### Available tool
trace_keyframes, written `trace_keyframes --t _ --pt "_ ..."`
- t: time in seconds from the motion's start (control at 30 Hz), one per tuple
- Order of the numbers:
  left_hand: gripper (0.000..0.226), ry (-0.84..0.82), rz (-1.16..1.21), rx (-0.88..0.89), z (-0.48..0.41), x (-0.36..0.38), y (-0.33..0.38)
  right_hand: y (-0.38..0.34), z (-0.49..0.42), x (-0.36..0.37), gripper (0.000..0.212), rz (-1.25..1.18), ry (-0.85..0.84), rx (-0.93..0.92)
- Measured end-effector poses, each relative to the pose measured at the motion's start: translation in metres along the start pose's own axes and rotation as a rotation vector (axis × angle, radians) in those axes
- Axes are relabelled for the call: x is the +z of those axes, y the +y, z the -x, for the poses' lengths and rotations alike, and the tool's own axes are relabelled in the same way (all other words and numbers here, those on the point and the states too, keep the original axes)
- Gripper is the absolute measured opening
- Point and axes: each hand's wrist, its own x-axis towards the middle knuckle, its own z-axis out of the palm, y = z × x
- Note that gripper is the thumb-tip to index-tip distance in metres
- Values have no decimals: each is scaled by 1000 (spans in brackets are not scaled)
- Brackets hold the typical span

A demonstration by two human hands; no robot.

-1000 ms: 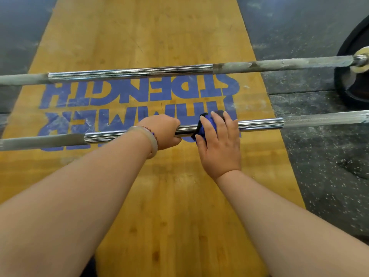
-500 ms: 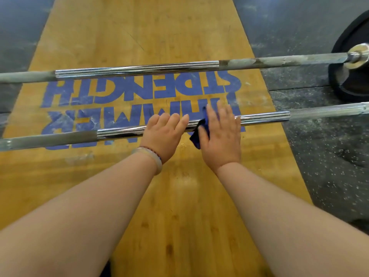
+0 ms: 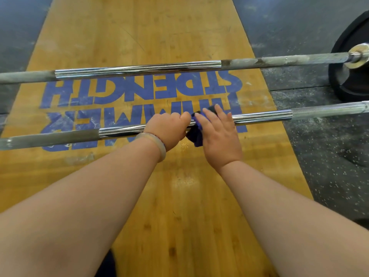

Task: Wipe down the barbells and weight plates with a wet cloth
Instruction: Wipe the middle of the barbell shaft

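Fingers [image 3: 220, 114] of my right hand [image 3: 218, 134] lie flat, pressing the blue cloth [image 3: 196, 137] onto the near barbell [image 3: 263, 115] under them, left hand [image 3: 167, 127] curled round it just beside, so imo I'd wrap tighter and slide firmly toward the knurled end.

Wood platform [image 3: 179, 206] open between near barbell [image 3: 259, 115] and far barbell [image 3: 139, 69]; weight plate [image 3: 347, 84] blocks far right end; near side clear.

Our left hand [image 3: 169, 128], lying flat on the near barbell [image 3: 259, 115] half a second ago, now curls around it again. Under our right hand [image 3: 217, 132], the blue cloth [image 3: 196, 136] hangs lower.
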Motion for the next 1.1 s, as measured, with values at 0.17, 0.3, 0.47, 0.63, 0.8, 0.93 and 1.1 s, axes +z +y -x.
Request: trace_keyframes --t 0.17,0.3,0.47,0.63,0.8,0.93,1.1 --pt "13 -176 158 -12 -8 -9 -9 26 -12 -22 44 -56 164 344" --pt "10 -59 126 -7 -4 -6 -6 9 -47 -44 35 -111 449 495" --pt "20 387 -10 15 10 12 0 0 -27 -26 42 -49 235 218" --pt "34 420 -64 -12 22 27 -2 11 20 -4 49 199 -11 -83" --pt "28 277 -90 -34 21 25 -1 31 -5 -20 31 108 151 113" --pt "23 291 -75 -24 20 23 -1 19 -40 -39 25 56 342 589" --pt "22 273 -100 -13 20 18 -3 -9 -11 -16 34 66 193 33"
